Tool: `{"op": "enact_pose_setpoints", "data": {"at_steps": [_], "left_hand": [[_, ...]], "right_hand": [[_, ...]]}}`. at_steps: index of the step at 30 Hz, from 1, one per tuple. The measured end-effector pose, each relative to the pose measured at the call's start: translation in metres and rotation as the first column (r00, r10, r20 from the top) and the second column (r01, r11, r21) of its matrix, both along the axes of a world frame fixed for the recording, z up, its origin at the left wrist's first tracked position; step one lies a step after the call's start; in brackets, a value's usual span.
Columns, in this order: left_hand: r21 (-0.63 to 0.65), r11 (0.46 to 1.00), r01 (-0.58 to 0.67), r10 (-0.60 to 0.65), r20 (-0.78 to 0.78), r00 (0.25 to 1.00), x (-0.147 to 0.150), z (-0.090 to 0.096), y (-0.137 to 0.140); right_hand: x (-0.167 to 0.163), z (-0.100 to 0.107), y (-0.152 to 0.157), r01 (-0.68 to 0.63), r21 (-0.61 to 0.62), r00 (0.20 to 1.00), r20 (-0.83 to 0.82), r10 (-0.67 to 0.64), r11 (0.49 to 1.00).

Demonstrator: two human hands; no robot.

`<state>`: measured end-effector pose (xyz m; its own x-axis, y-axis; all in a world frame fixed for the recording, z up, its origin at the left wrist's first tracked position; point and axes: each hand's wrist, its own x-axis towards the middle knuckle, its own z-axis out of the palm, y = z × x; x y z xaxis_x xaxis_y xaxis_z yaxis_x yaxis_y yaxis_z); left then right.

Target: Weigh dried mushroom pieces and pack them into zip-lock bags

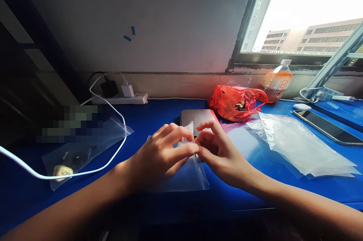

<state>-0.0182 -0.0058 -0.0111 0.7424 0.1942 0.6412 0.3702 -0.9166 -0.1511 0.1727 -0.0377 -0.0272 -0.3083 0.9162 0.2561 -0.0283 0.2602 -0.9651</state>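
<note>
Both hands meet over a clear plastic zip bag (195,176) near the front of the blue table. My left hand (167,150) pinches the bag's upper edge between thumb and fingers, its back toward me. Close against it, my right hand (217,150) pinches the same edge with thumb and a finger, the index finger curled above. Part of the bag is hidden behind the left hand. Just behind the hands lies a flat, silvery square object (198,116), partly covered by them.
At right lie a stack of clear bags (306,150) and a phone (331,125). Behind stand a red plastic bag (227,103) and a drink bottle (279,82). At left, a white cable (113,158) from a power strip (127,98) crosses a filled clear bag (93,150).
</note>
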Motion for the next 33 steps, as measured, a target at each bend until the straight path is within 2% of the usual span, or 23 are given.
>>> {"op": "enact_pose_setpoints", "data": {"at_steps": [6, 11, 14, 16, 18, 22, 27, 33], "left_hand": [[0.026, 0.999, 0.034, -0.033, -0.026, 0.999, 0.002, 0.004, 0.003], [0.121, 0.988, 0.093, -0.087, -0.051, 0.995, 0.006, 0.003, 0.004], [0.145, 0.985, 0.098, -0.096, -0.02, 0.995, 0.004, 0.004, 0.005], [0.149, 0.986, 0.077, -0.078, 0.002, 0.997, 0.001, 0.006, 0.006], [0.144, 0.988, 0.058, -0.059, -0.002, 0.998, -0.001, 0.008, 0.006], [0.135, 0.989, 0.059, -0.055, -0.029, 0.998, 0.0, 0.008, 0.005], [0.146, 0.982, 0.12, -0.112, -0.062, 0.992, 0.001, 0.006, 0.005], [0.122, 0.981, 0.15, -0.139, -0.097, 0.986, -0.002, 0.009, 0.003]], "right_hand": [[-0.002, 0.0, -0.002, -0.023, -0.002, 1.0, -0.002, 0.023, 1.0], [-0.004, 0.001, -0.003, -0.032, -0.01, 0.999, 0.029, 0.032, 0.999], [0.001, 0.004, 0.001, 0.011, 0.018, 0.997, 0.07, -0.013, 1.0], [0.005, 0.005, 0.004, 0.063, 0.063, 0.987, 0.141, -0.071, 0.996], [0.008, 0.005, 0.006, 0.095, 0.167, 0.962, 0.24, -0.134, 0.981], [0.009, 0.004, 0.003, 0.059, 0.404, 0.892, 0.389, -0.23, 0.913], [0.006, 0.0, -0.001, 0.049, 0.453, 0.866, 0.425, -0.264, 0.89], [0.009, -0.001, -0.003, 0.033, 0.552, 0.809, 0.475, -0.346, 0.833]]}}
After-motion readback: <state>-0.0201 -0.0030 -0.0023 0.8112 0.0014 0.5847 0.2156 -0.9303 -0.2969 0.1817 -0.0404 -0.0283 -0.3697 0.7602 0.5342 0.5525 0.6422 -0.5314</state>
